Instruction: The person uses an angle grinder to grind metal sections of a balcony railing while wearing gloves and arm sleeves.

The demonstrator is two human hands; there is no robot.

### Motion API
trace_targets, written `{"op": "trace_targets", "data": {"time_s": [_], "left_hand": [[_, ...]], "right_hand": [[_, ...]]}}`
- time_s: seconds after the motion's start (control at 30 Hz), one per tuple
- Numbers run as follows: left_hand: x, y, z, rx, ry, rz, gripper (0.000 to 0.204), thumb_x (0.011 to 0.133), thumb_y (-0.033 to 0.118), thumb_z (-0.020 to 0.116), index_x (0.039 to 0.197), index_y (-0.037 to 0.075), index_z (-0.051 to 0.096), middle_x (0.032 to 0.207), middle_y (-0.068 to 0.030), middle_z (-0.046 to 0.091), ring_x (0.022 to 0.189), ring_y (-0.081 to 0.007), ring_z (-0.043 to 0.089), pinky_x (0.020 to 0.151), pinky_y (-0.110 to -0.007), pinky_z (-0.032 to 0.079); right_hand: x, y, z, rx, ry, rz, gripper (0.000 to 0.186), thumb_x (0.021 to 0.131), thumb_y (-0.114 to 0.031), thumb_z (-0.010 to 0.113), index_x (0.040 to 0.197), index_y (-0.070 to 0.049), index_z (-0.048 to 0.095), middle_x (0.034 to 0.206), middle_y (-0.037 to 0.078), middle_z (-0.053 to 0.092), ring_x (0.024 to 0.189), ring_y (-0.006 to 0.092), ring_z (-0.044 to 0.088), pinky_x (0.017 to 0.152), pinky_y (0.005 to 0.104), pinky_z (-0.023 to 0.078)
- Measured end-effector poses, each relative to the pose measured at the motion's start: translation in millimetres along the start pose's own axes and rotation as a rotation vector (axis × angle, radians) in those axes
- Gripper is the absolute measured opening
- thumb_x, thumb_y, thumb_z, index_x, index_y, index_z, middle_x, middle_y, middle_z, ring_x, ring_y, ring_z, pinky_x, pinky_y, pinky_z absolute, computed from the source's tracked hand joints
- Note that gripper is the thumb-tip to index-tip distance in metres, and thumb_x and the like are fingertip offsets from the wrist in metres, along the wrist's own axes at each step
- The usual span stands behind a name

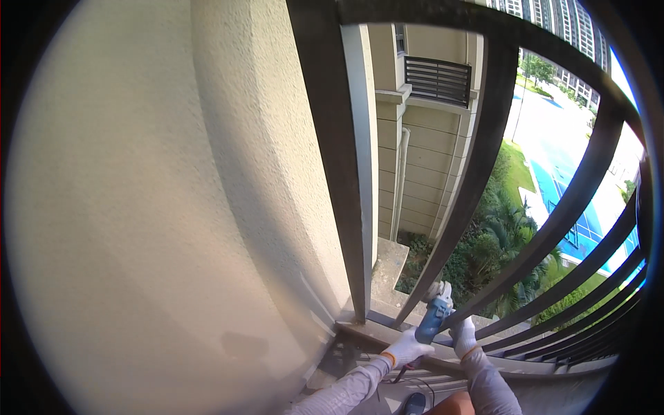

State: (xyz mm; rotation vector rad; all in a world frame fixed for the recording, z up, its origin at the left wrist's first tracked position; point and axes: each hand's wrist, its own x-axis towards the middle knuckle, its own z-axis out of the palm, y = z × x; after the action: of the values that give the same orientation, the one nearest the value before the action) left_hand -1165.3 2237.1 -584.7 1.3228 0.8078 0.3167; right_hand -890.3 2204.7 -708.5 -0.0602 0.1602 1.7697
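My left hand point(408, 348), in a white glove with an orange cuff, is closed around the lower body of a blue angle grinder point(432, 320). Its pale guarded head point(440, 290) is up among the dark railing bars point(332, 173), near their lower ends. My gloved right hand point(465, 335) is closed just right of the tool, by a bar; its fingertips are partly hidden, so I cannot tell whether it grips tool or bar. A cord point(418, 382) hangs below.
A textured beige wall point(138, 194) fills the left side. A concrete ledge point(384, 273) lies outside the bars, with a steep drop to shrubs point(505, 242), lawn and blue courts beyond. A facing building point(429, 159) stands opposite. My shoe point(415, 404) shows at the bottom.
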Motion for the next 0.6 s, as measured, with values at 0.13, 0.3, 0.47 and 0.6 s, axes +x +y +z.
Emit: {"op": "trace_targets", "data": {"time_s": [0.13, 0.3, 0.47, 0.6], "left_hand": [[-43, 11, -14, -0.145, -0.008, -0.225, 0.048, 0.083, 0.027, 0.095, 0.117, 0.001, 0.073, 0.101, -0.0058, 0.075, 0.091, -0.0167, 0.069, 0.087, -0.034, 0.057], [-100, 56, -39, 0.034, -0.103, -0.260, 0.052, 0.081, 0.030, 0.091, 0.119, 0.000, 0.073, 0.105, -0.0072, 0.076, 0.092, -0.0167, 0.069, 0.086, -0.033, 0.055], [-190, 82, -36, -0.055, -0.170, -0.409, 0.063, 0.078, 0.040, 0.093, 0.125, 0.002, 0.075, 0.107, -0.0099, 0.078, 0.091, -0.0177, 0.071, 0.084, -0.033, 0.057], [-269, 145, 22, 0.094, -0.196, -0.503, 0.057, 0.081, 0.032, 0.093, 0.124, 0.000, 0.074, 0.106, -0.0101, 0.077, 0.091, -0.0200, 0.072, 0.086, -0.035, 0.058]], "right_hand": [[-72, 117, 27, -0.955, 1.057, -0.342, 0.090, 0.104, -0.080, 0.055, 0.148, -0.001, 0.062, 0.098, 0.004, 0.062, 0.082, 0.0147, 0.055, 0.072, 0.0325, 0.043], [-129, 206, 112, -0.829, 0.930, -0.028, 0.101, 0.105, -0.075, 0.059, 0.175, -0.008, 0.032, 0.168, 0.023, 0.053, 0.144, 0.0351, 0.062, 0.118, 0.0464, 0.050], [-131, 264, 204, -0.465, 0.743, 0.065, 0.063, 0.109, -0.067, 0.056, 0.136, -0.011, 0.068, 0.124, 0.007, 0.072, 0.113, 0.0293, 0.068, 0.101, 0.0472, 0.054], [-187, 309, 283, -0.400, 0.670, -0.164, 0.059, 0.107, -0.048, 0.073, 0.154, -0.014, 0.061, 0.150, 0.014, 0.064, 0.134, 0.0374, 0.066, 0.120, 0.0584, 0.051]]}}
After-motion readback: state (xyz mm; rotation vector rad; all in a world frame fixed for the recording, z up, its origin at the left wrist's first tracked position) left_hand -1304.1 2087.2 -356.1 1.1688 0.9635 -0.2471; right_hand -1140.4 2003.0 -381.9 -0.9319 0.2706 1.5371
